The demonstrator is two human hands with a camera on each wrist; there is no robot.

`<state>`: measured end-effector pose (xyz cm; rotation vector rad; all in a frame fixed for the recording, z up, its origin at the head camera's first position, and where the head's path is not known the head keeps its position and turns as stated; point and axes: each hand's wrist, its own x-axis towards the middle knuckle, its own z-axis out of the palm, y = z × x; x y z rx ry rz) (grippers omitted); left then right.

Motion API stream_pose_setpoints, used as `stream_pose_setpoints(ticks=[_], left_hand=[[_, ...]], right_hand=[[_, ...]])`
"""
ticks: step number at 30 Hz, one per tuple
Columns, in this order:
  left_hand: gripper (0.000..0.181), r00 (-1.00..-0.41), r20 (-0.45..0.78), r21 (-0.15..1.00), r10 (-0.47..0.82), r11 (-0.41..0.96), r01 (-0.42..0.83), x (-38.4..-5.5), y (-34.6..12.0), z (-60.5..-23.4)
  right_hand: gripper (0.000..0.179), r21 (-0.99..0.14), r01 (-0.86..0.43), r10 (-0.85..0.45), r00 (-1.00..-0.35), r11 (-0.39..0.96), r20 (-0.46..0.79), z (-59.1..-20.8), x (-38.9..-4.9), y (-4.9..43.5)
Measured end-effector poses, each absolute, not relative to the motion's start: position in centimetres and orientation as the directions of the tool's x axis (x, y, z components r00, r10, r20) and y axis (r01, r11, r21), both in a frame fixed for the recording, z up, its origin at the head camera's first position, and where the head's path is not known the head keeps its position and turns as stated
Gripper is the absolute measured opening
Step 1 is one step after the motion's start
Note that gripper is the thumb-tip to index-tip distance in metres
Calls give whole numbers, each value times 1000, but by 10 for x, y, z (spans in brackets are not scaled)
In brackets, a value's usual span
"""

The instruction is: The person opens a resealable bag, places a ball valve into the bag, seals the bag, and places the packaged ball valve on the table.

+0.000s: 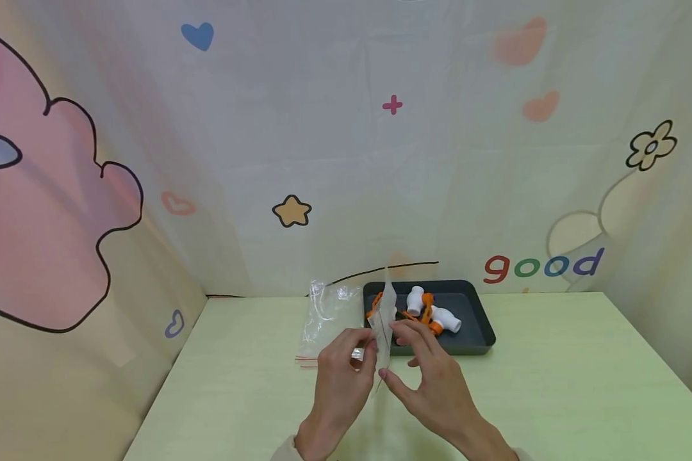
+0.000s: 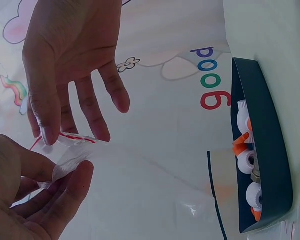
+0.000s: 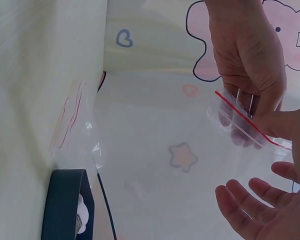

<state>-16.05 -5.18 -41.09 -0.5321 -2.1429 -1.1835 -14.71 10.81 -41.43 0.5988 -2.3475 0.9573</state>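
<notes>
A clear zip-lock bag (image 1: 385, 320) with a red line along its mouth is held upright above the table. My left hand (image 1: 346, 368) pinches one side of it between thumb and fingers. On the other side is my right hand (image 1: 432, 378), its thumb touching the bag near the red-lined edge. The fingers of that hand are spread and fairly straight in the right wrist view. No contents show inside the bag (image 3: 235, 120). Behind the hands sits a dark tray (image 1: 484, 349) of white and orange plastic fittings (image 1: 445, 319), partly hidden by the bag.
More clear zip-lock bags (image 1: 329, 320) with red lines lie flat on the table, left of the tray. The pale green table (image 1: 576, 371) meets a printed curtain (image 1: 346, 153) at the back and sides.
</notes>
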Motion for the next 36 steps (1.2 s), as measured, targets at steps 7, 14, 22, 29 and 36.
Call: stream_pose_setpoints(ticks=[7, 14, 22, 29, 36], left_hand=[[12, -759, 645, 637, 83, 490, 595, -160, -50, -411], [14, -737, 665, 628, 121, 445, 639, -159, -48, -410], [14, -730, 664, 620, 162, 426, 659, -157, -48, -411], [15, -726, 664, 610, 178, 434, 663, -155, -48, -414], [19, -636, 750, 486, 181, 503, 715, -155, -53, -418]], right_hand=[[61, -518, -538, -169, -784, 665, 598, -414, -147, 110], [60, -530, -514, -131, -790, 675, 600, -412, -148, 110], [45, -578, -482, -93, -815, 658, 573, -413, -149, 108], [32, -570, -488, -66, -794, 661, 604, -414, -149, 106], [30, -531, -515, -62, -754, 672, 654, -416, -149, 110]])
